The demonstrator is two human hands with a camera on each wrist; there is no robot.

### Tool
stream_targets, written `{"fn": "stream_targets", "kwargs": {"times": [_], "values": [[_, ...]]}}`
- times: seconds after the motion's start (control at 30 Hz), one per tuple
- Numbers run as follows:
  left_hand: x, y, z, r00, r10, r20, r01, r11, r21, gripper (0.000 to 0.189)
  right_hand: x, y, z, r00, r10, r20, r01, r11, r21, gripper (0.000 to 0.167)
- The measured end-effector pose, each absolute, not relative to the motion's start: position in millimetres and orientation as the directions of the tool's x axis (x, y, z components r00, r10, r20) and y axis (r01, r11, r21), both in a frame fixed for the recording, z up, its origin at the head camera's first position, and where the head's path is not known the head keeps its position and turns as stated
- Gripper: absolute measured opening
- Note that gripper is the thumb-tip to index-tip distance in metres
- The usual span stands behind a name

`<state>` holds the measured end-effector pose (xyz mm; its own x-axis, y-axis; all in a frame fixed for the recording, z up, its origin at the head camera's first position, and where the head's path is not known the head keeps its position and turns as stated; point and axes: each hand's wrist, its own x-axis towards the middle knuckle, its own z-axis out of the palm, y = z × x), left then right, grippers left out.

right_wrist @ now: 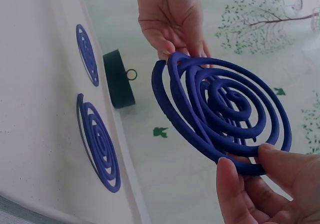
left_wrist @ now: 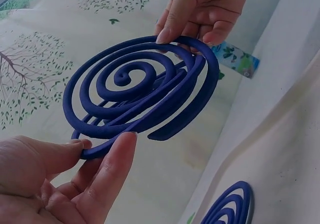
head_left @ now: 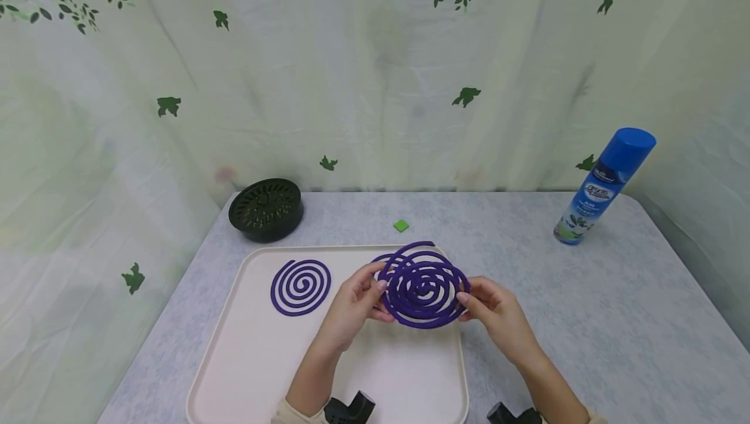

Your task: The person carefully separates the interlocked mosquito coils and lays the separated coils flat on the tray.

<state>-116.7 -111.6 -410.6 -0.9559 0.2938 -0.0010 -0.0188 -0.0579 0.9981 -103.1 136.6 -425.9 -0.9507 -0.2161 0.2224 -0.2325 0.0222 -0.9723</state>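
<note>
Two dark purple mosquito coils (head_left: 424, 288), overlapping and crossed through each other, are held up above the tray between both hands. My left hand (head_left: 354, 297) pinches their left edge between thumb and fingers. The right hand (head_left: 498, 316) pinches the opposite edge, its thumb on top. In the left wrist view the crossed turns of the coils (left_wrist: 172, 91) show at a tilt. Flat on the white tray (head_left: 258, 365) lies a single coil (head_left: 301, 286) at the left. Another coil (right_wrist: 100, 144) on the tray shows in the right wrist view; the held coils mostly hide it in the head view.
A dark round coil holder (head_left: 266, 210) with a slotted lid stands at the back left of the table. Behind the tray lies a small green square (head_left: 401, 225). A blue air freshener can (head_left: 603, 186) stands at the back right. A leaf-printed curtain (head_left: 381, 118) hangs behind.
</note>
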Motion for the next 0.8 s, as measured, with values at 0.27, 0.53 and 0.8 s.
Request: {"fn": "stream_targets", "kwargs": {"times": [0.27, 0.53, 0.8], "values": [[-114.8, -106.4, -409.0, -0.967, 0.252, 0.028, 0.021, -0.032, 0.999, 0.035, -103.0, 134.4, -427.0, -0.957, -0.168, 0.235, -0.241, 0.017, -0.97, 0.018], [-116.1, -105.8, -411.8, -0.97, 0.24, 0.03, 0.021, -0.04, 0.999, 0.033, -101.3, 130.7, -426.2, -0.969, -0.121, 0.217, -0.22, 0.014, -0.975, 0.018], [-116.1, -104.3, -411.6, -0.975, 0.215, 0.049, 0.036, -0.064, 0.997, 0.034, -99.1, 126.6, -425.1, -0.978, -0.076, 0.194, -0.195, -0.003, -0.981, 0.018]]}}
